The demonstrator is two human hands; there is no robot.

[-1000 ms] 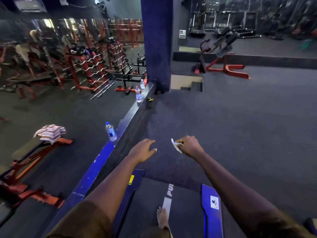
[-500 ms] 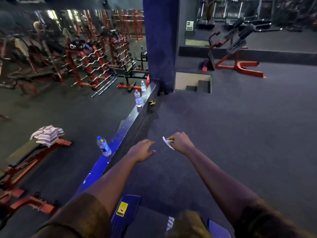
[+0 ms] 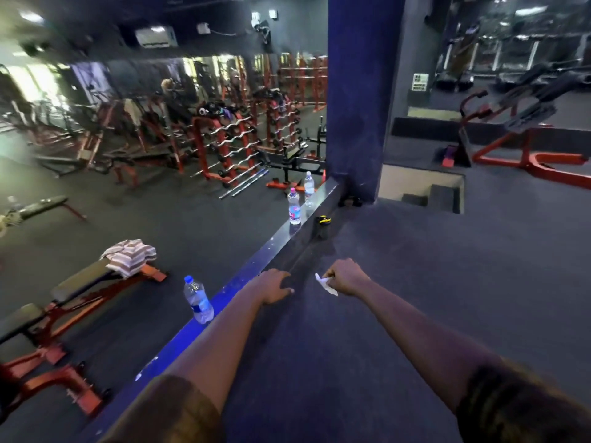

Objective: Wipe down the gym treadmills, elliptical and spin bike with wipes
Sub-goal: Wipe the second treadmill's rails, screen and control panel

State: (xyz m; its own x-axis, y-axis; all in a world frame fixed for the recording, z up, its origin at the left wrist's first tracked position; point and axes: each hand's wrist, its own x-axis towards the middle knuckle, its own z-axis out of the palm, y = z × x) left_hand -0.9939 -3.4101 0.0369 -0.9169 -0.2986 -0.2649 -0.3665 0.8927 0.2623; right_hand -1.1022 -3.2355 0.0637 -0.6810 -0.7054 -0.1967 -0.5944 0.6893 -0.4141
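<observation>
Both my arms reach forward over dark gym flooring. My right hand [image 3: 347, 278] is curled into a fist and pinches a small white wipe [image 3: 325, 284], which sticks out to the left of the knuckles. My left hand [image 3: 275, 286] hovers palm down with relaxed fingers and holds nothing. It sits just right of a low blue ledge [image 3: 204, 324]. Far off at the back right stand dim treadmills [image 3: 454, 75]. No treadmill deck shows under me in this view.
A water bottle [image 3: 198, 300] stands on the ledge near my left hand, and two more bottles [image 3: 294, 207] stand farther along it. A blue pillar [image 3: 358, 97] rises ahead, beside a stairwell opening [image 3: 425, 193]. On the left is a red bench [image 3: 80, 295] with a striped towel [image 3: 129, 257].
The view has lifted and moved forward, so the treadmill deck and blue side rails at the bottom have left the frame. Both hands keep their pose, the right still pinching the wipe.
</observation>
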